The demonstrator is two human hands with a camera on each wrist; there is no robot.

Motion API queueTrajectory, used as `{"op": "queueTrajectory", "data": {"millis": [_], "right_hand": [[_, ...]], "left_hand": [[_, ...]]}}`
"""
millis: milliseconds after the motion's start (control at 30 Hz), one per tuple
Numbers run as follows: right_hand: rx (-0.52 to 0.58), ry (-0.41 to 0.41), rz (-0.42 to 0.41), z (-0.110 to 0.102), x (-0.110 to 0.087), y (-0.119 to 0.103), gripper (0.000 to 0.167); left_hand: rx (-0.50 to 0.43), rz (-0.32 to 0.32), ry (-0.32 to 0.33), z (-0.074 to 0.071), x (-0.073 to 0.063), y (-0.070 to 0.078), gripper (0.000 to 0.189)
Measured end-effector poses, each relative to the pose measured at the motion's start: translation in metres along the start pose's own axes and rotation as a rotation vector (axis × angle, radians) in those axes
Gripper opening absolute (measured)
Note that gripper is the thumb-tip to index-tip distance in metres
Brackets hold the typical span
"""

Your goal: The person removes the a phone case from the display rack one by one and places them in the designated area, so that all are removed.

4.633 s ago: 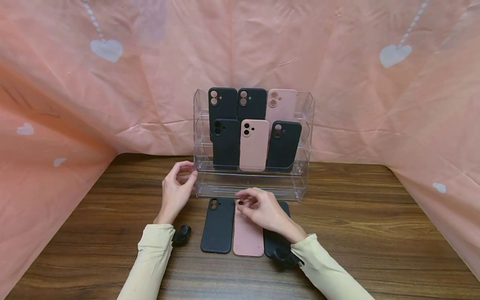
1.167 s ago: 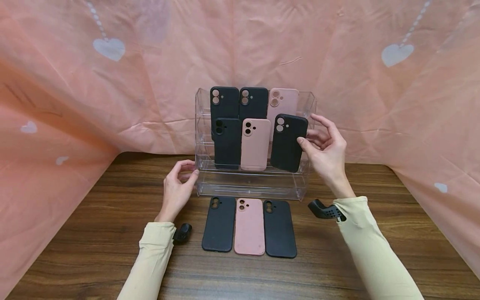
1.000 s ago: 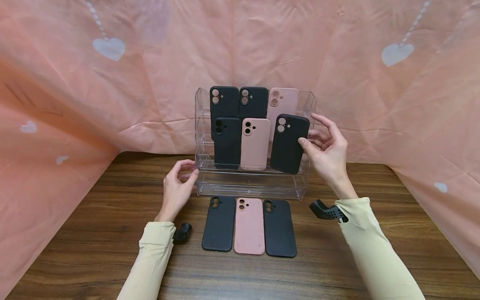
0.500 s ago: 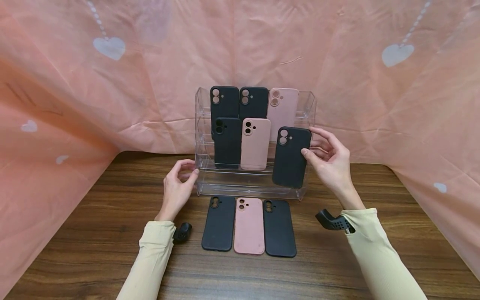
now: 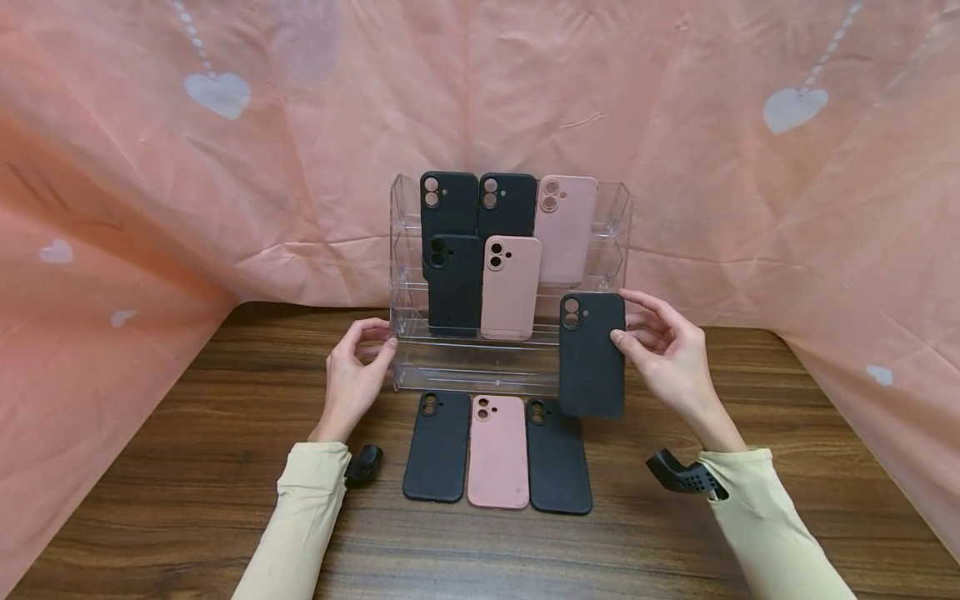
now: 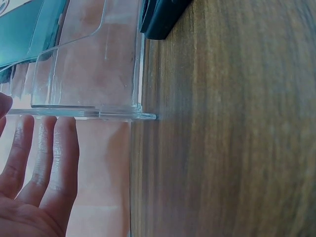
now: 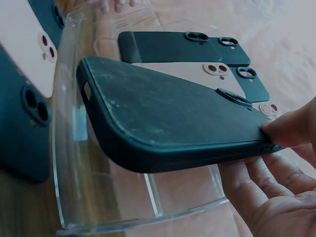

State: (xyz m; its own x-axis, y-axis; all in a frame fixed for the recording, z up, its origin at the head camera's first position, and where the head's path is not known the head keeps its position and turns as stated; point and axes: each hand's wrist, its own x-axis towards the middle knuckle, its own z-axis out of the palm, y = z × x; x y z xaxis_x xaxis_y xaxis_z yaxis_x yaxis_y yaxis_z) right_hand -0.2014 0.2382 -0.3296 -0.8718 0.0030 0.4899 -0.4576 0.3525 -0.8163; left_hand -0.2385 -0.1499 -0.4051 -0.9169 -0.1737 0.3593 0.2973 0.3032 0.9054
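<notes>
My right hand [image 5: 671, 367] pinches a black phone case [image 5: 592, 358] by its right edge, thumb on the back and fingers behind. The case hangs upright before the lower right of a clear acrylic display rack [image 5: 480, 358], overlapping one case on the table. In the right wrist view its smooth back [image 7: 168, 103] and camera cutout face up. My left hand [image 5: 352, 375] touches the rack's left side; its fingertips [image 6: 64, 128] rest straight against the clear wall. The rack's front row holds a black case [image 5: 454, 287] and a pink case [image 5: 511, 287].
Behind them on the rack stand two black cases [image 5: 448, 204] and a pink case [image 5: 567, 229]. On the wooden table [image 5: 480, 558] before the rack lie a black case [image 5: 437, 450], a pink case [image 5: 498, 454] and another black case [image 5: 558, 467]. A pink curtain [image 5: 690, 167] hangs behind.
My right hand has taken the black case from the right of the rack's front row and brought it down and forward, slightly rightward. The left hand stays at the rack.
</notes>
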Motion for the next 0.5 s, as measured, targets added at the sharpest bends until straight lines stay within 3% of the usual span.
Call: {"op": "queueTrajectory", "data": {"millis": [500], "right_hand": [[-0.034, -0.087, 0.043, -0.013, -0.028, 0.016, 0.053]], "left_hand": [[0.002, -0.002, -0.006, 0.0, 0.001, -0.001, 0.024]]}}
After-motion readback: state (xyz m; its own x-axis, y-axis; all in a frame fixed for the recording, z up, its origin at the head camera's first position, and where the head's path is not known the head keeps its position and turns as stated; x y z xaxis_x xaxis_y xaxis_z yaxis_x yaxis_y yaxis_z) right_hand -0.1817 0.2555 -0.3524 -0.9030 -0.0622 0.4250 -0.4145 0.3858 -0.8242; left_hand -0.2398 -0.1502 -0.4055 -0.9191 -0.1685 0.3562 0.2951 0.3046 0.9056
